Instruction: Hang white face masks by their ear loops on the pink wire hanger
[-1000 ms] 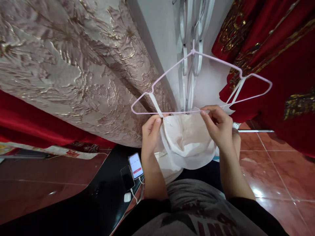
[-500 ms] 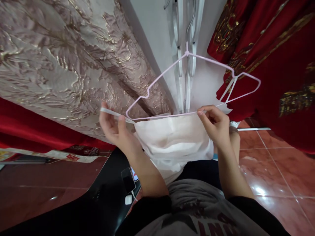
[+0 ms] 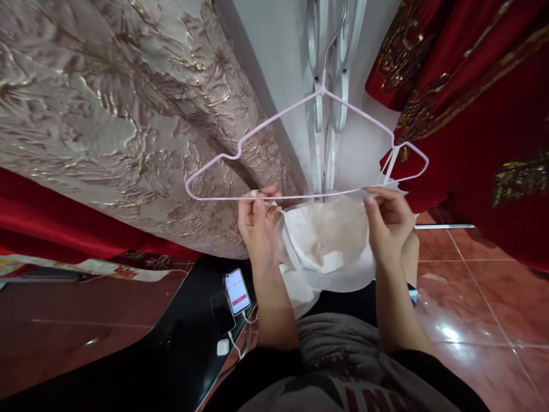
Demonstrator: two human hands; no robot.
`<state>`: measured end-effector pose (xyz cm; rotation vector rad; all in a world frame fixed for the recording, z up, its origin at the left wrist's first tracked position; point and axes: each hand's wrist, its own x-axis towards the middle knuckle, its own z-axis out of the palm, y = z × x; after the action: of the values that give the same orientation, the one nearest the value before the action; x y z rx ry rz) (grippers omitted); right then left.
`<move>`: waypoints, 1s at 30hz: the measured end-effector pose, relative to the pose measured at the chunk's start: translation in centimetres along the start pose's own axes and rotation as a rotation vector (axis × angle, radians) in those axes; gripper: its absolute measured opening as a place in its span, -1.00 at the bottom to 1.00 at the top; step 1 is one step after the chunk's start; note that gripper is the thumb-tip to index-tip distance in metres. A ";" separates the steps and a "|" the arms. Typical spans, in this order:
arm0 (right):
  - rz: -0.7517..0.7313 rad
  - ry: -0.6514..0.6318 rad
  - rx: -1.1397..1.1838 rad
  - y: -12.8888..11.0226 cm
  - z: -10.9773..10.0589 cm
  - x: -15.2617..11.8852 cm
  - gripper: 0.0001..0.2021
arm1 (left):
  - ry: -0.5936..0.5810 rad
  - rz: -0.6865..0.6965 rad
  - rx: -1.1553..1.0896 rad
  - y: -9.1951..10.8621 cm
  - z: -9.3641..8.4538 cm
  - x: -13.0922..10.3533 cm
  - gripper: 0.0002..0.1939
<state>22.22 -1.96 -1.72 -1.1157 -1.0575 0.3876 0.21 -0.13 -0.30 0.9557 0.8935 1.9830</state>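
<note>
A pale pink hanger with a metal hook hangs in front of me. Below its lower bar drapes a thin white garment, one white strap of which is looped in the hanger's right notch. The other strap is pinched between the thumb and fingers of my left hand, at the lower bar left of centre; the left notch is bare. My right hand is closed at the lower bar, pinching the hanger there; whether the garment's edge is also in its fingers, I cannot tell.
Embossed pinkish-gold fabric hangs at left, red sequinned fabric at right. White metal bars stand behind the hanger. Two phones, one lit, and a small white case lie on a black surface. Red tiles cover the floor.
My left hand has moved right with the strap, from outside the hanger's left end to its lower bar. The hanger has shifted left and levelled; the garment's left side has bunched inward.
</note>
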 end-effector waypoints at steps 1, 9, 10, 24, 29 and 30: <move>-0.005 0.079 0.040 0.3 0.0 0.3 -0.78 | 0.014 0.009 -0.012 -0.2 0.2 -0.1 -0.63; 0.053 -0.054 0.032 -0.3 -1.4 3.3 -0.90 | -0.025 0.075 -0.005 -0.4 0.6 0.0 -0.62; 0.063 -0.095 0.031 -0.6 -1.5 3.7 -0.92 | -0.023 0.075 0.001 -0.3 0.6 0.1 -0.62; 0.241 -0.307 0.148 -1.6 -2.4 6.0 -0.95 | -0.010 0.058 -0.017 -0.2 0.7 -0.1 -0.58; 0.073 -0.187 0.103 -2.3 -1.8 5.9 -0.77 | 0.001 0.044 -0.019 -0.1 0.6 0.0 -0.58; 0.035 -0.154 0.079 -2.5 -1.7 6.0 -0.74 | -0.004 0.048 -0.016 0.0 0.6 0.1 -0.57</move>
<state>25.97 0.35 3.37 -1.0469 -1.1491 0.5456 0.65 0.13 -0.01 0.9795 0.8586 2.0249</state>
